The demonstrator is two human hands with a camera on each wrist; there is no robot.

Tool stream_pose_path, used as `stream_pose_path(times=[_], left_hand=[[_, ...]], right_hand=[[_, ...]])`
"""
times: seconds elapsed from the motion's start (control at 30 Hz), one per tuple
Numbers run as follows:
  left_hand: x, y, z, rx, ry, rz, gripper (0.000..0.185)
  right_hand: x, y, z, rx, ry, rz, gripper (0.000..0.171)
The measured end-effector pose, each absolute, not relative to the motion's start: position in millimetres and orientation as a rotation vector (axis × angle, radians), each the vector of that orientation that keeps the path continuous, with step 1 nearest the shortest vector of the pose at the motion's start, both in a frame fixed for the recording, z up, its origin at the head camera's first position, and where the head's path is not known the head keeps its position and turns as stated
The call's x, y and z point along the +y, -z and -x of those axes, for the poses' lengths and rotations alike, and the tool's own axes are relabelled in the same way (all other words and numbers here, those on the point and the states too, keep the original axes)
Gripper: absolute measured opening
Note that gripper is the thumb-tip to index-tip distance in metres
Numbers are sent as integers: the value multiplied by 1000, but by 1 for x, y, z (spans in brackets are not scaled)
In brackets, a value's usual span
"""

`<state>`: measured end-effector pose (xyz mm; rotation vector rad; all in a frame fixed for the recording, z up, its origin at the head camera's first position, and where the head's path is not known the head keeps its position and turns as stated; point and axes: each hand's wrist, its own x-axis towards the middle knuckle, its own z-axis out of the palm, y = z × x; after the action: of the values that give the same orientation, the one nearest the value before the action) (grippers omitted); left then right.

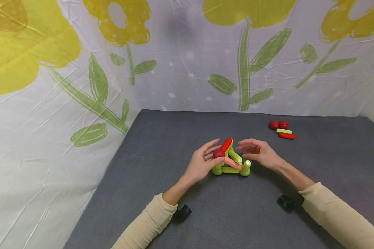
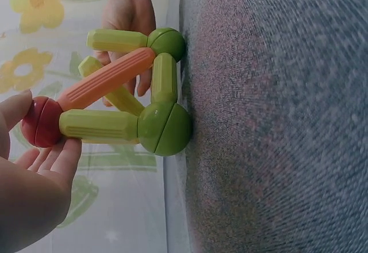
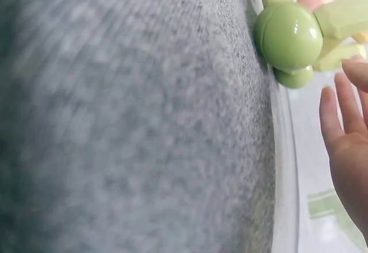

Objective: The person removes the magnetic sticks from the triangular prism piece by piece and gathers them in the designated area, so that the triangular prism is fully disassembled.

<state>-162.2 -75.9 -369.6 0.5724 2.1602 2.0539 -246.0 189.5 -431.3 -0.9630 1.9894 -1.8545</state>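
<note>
The left hand (image 1: 202, 162) pinches a red ball (image 1: 219, 154) between thumb and fingers. That ball sits at the left of a ball-and-stick toy frame (image 1: 231, 169), which stands on the gray table (image 1: 233, 214). The toy looks light, hard and a bit slippery, and its joints might pop apart, so the fat balls seem best to hold. Right of it, the right hand (image 1: 258, 152) holds nothing, thumb and fingers apart.

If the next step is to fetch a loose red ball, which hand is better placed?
Probably the right hand: it appears to hold nothing and is nearer the two loose red balls. The left hand pinches the mounted red ball on the structure.
</note>
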Motion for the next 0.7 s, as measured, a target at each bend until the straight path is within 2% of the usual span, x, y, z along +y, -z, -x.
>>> stream_pose_path(times=[0.4, 0.7], left_hand=[[-76, 369, 163, 2163, -2049, -587, 60], [-76, 371, 163, 2159, -2050, -572, 60]], right_hand=[[178, 432, 253, 1955, 1742, 1250, 44], [172, 430, 254, 2116, 1623, 1342, 41]])
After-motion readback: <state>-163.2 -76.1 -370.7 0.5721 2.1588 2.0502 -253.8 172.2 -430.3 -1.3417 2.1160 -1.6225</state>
